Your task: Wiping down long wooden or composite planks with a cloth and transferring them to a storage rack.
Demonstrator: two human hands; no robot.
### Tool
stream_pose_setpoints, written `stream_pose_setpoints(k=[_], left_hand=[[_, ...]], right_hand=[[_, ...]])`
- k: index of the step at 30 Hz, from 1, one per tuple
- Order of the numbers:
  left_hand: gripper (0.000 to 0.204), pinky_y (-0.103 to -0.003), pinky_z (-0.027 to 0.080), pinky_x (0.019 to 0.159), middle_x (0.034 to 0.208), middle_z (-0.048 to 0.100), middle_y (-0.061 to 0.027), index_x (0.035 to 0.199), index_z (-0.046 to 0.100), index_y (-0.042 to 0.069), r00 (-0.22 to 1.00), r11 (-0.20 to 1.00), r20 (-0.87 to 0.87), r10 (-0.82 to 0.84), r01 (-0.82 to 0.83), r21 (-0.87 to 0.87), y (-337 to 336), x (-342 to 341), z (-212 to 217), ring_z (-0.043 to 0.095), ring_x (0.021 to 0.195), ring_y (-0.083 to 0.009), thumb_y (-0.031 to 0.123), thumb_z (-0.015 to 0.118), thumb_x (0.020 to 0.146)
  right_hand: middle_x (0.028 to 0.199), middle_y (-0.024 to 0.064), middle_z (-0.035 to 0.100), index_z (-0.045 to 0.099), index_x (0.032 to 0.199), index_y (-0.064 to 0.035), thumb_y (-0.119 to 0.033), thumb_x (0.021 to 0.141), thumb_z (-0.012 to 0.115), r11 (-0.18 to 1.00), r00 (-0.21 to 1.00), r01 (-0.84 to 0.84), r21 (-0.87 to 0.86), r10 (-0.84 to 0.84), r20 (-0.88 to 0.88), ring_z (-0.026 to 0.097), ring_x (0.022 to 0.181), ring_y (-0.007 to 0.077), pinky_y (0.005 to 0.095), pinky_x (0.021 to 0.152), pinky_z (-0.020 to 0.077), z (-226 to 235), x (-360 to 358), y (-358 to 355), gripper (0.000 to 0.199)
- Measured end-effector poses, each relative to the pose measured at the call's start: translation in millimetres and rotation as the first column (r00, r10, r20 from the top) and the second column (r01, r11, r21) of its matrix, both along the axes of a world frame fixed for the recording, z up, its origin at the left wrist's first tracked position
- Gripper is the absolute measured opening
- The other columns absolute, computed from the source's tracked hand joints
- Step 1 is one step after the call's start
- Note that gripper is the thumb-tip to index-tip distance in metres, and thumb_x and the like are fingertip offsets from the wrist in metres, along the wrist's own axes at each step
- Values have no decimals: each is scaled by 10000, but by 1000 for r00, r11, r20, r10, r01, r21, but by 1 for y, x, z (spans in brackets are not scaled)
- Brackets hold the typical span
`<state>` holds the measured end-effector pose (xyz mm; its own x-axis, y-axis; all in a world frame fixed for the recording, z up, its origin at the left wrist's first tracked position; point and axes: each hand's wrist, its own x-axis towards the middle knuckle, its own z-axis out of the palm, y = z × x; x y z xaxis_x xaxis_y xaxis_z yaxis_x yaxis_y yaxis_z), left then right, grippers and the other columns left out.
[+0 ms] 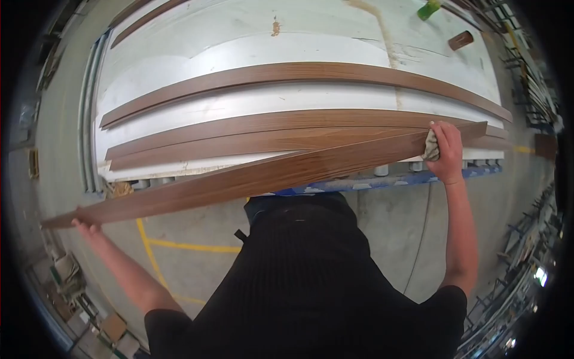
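Observation:
A long brown wood-grain board [269, 173] slants across in front of me, its left end nearer and its right end over the worktable [239, 51]. At the left end my left hand [88, 230] grips the board's lower edge, with part of the fingers hidden behind it. Closed around a crumpled pale rag [430, 146], my right hand [446, 154] presses it against the board near its right end. Just beyond lie two more brown boards side by side, one of them a long strip [239, 131]. Farther back another brown strip [299, 72] rests on the table.
Toward the table's far right are a green container [429, 9] and a brown cylinder [460, 40]. More strips [146, 23] lie at the far left. Blue wrapping covers the near rail [412, 178]. Yellow lines [191, 245] mark the floor; racks [526, 239] stand at right.

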<state>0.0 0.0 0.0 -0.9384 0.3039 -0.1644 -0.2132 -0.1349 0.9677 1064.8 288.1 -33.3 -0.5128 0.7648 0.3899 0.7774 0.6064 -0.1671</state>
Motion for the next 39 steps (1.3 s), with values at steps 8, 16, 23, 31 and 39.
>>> stream_pose_setpoints(k=[8,16,23,31,39], left_hand=[[782,-557,462,1195,1411,671,-143,1441,600,22,945,996,328,1,-31,87,93,267,-100,616,1324,-327,662,291,1114],[582,-522,464,1196,1494,609,-101,1513,517,164,873,994,479,-87,109,-18,183,436,-195,567,1385,-287,565,527,1091],[543,-419,584,1011,1307,693,-107,1389,579,99,800,965,592,-98,221,-139,187,410,-262,677,1170,-295,504,685,1044],[889,-649,354,1183,1559,517,-268,1569,435,-11,84,364,-384,-919,-190,-912,214,543,-215,460,1468,-463,461,821,923],[824,-758,140,1250,1652,409,-142,1591,472,179,-213,182,-188,-959,47,-982,238,707,-209,280,1591,-407,467,812,898]], right_hand=[[1261,119,658,647,1402,-93,-131,551,916,931,957,-289,-220,283,-59,640,1090,350,509,962,499,-42,-70,8,893],[1285,85,630,625,1444,-113,-164,643,889,944,984,-151,-292,173,50,594,1164,329,493,1029,460,-107,-8,23,845],[1353,66,612,601,1475,-137,-187,647,914,948,987,-114,-297,141,71,571,1223,315,486,1079,436,-152,-1,34,886],[1353,85,626,581,1493,-132,-299,697,936,897,988,-131,-421,151,13,573,1247,337,499,1116,420,-159,18,38,887],[1388,108,664,654,1375,-130,-550,836,811,931,982,-137,-339,83,-169,564,1319,358,575,1172,366,-175,-131,16,702]])
